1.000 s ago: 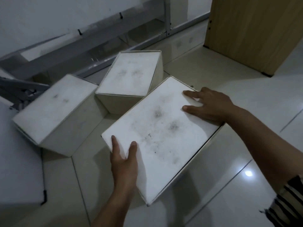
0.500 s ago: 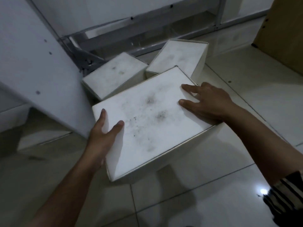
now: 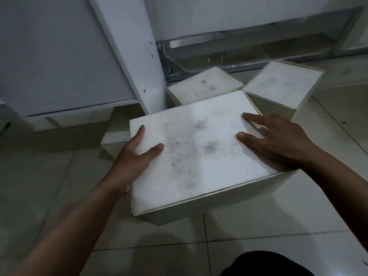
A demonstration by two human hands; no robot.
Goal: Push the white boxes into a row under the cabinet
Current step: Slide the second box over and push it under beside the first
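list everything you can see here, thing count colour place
white boxes: 3, white with grey smudges on top; near box on the floor in the middle, far left box behind it by the panel, far right box behind it to the right
cabinet panel: 1, white, slanting down to the floor at upper left
metal frame: 1, grey, along the wall behind the boxes
floor tiles: many, pale glossy, under everything
dark shape: 1, black, bottom edge, cannot tell what it is
left hand: 1, bare, grip over the near box's left edge
right hand: 1, bare, flat on the near box's top at its right side
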